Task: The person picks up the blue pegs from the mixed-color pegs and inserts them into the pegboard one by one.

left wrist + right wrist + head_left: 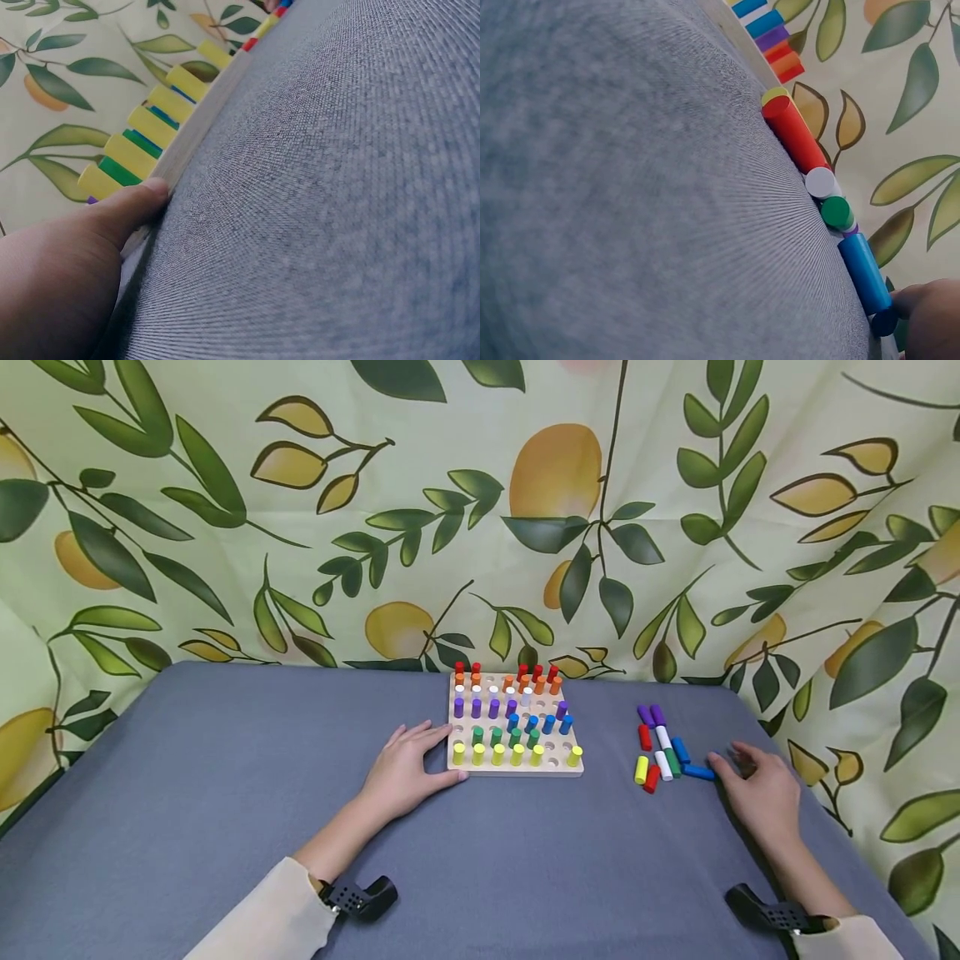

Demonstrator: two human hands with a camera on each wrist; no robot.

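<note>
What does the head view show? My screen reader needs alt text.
A person's left grip touches the left end of a wooden board of coloured pegs. To the right, the right grip is at a blue peg beside other loose pegs on blue-grey cloth.

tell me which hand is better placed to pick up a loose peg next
The right hand, most likely: it is at the end of a loose blue peg, close to the other loose pegs. The left hand touches the left end of the pegboard, well away from them.
</note>
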